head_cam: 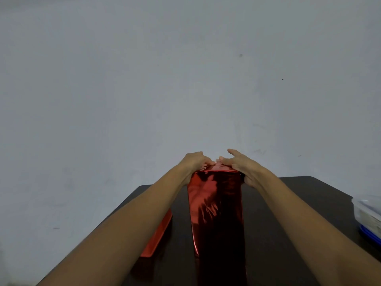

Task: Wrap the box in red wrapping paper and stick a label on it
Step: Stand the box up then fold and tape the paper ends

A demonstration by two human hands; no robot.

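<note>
Middle of the dark table (268, 203): box (218, 223) standing on end, long sides already sheathed in shiny red paper (206, 195), with a crease running down the left edge. Main wrap done, judging by that.

Work now at the top end. Left hand (194, 163) over the top left corner, fingers curled down onto the folded flap, tips pressing paper toward the centre. Right hand (242, 169) over the top right corner, thumb pinning the flap just beside the left fingertips, forefinger lifted clear, remaining fingers curled round the right side of the box. No spread fingers on either hand; pressing and gripping rather than pinching, as far as can be told.

Top end: mid-fold by the look of it, flap drawn in but crumpled, no tape seen. Bottom end: cannot tell, hidden below the frame.

Under the left forearm, flat on the table: spare red sheet (158, 234), apart from the box.

Right edge: clear plastic tub (367, 209) with a blue base, contents unreadable.

No label in sight, on the box or elsewhere. Left to do, by estimate: finish and fasten the top end, check the other end, stick the label. Past halfway, probably.
</note>
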